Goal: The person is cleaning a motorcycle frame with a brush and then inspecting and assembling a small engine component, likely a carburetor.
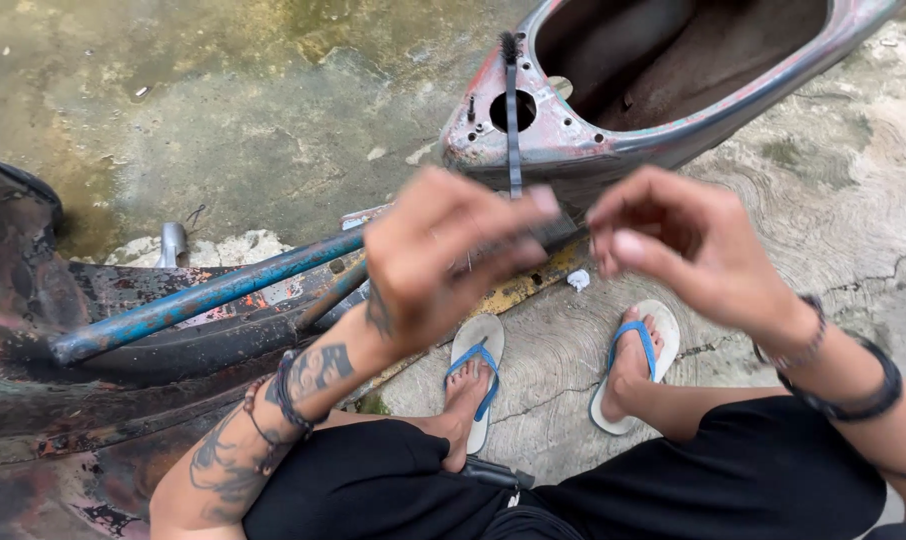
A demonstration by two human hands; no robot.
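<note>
Wire brush (511, 110), slim and dark with a bristled tip, stands upright in the head view, its lower handle pinched in the left hand (443, 262). It looks light and stiff, best gripped low on the handle, away from the prickly bristles. The bristled end rises above the left hand, in front of the rusty scooter shell (573, 140) beside a round hole. The right hand (688, 245) hovers just beside the handle, fingers curled together on nothing that I can make out. A blue tube (203, 297) runs off to the left, and blue sandals (478, 365) rest on the cracked concrete floor (843, 230).
</note>
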